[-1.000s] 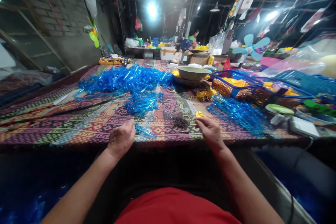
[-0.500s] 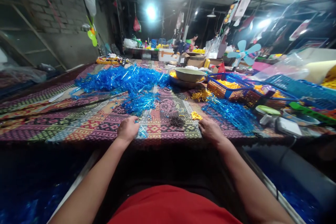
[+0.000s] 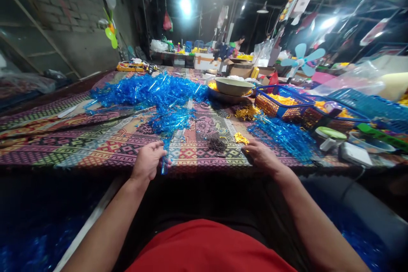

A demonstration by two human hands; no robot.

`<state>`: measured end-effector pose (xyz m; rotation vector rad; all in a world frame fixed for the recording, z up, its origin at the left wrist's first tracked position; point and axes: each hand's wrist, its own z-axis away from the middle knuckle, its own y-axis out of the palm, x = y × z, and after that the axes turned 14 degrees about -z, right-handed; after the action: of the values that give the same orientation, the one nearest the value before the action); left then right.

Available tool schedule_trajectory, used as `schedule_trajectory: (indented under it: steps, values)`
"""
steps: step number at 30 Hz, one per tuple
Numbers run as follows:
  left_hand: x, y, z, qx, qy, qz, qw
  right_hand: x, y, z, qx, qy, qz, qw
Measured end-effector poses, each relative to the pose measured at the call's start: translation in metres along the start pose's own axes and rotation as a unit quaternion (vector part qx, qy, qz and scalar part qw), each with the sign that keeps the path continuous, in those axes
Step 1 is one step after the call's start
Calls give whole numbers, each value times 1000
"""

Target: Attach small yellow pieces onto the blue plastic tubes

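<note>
My left hand [image 3: 147,160] is closed on a clear blue plastic strip [image 3: 164,162], which stands roughly upright by the table's front edge. Across from it, my right hand [image 3: 262,155] has its fingers drawn together just below a small heap of yellow plastic pieces [image 3: 241,138]. Whatever those fingers hold, if anything, is too small to make out. Between the hands lies a pile of tiny dark parts [image 3: 217,144]. A large heap of blue plastic pieces [image 3: 143,89] spreads beyond my left hand, and a second blue heap [image 3: 283,136] lies to the right.
A patterned cloth [image 3: 105,144] covers the table. Stacked bowls [image 3: 234,87] stand behind the yellow pieces, beside a blue basket [image 3: 280,106]. Farther right are a green-lidded container [image 3: 331,133], a white box-like device [image 3: 355,154] and a fan [image 3: 301,59]. Another person [image 3: 238,43] is far back.
My left hand has turned and drawn slightly left, and the blue strip in it now points upright instead of slanting. My right hand has shifted slightly right in view. The whole view has moved a little.
</note>
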<state>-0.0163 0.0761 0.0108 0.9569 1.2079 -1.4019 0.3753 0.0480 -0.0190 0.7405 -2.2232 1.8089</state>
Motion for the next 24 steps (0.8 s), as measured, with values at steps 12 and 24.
schedule_trajectory:
  steps: [12,24]
  values:
    - [0,19,34,125,18,122,984,-15,10,2,-91,34,-60,993]
    - [3,33,45,127,23,65,990,54,11,-3,-162,-27,-197,966]
